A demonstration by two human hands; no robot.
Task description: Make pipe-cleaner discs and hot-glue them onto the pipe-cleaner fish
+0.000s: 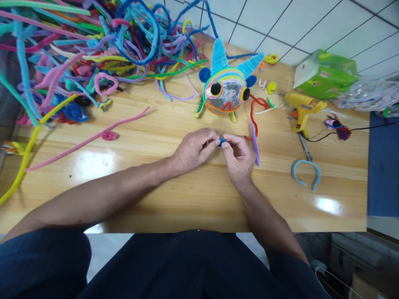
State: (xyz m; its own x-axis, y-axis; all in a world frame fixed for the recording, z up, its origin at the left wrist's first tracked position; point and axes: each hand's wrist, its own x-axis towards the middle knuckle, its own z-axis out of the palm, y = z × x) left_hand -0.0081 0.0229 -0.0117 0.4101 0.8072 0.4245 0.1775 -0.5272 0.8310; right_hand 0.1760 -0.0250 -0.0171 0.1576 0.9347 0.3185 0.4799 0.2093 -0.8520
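Between my fingertips is a small dark blue pipe cleaner piece, mostly covered by the fingers. My left hand pinches its left end, and my right hand pinches the right end. Just beyond the hands stands a craft figure with a clear, round body, light blue horns, dark blue ears and yellow-ringed black eyes. A purple pipe cleaner lies beside my right hand, near a red one.
A big heap of coloured pipe cleaners covers the back left. To the right lie a yellow glue gun with a cord, scissors and a light blue curved piece. A green tissue pack stands by the tiled wall.
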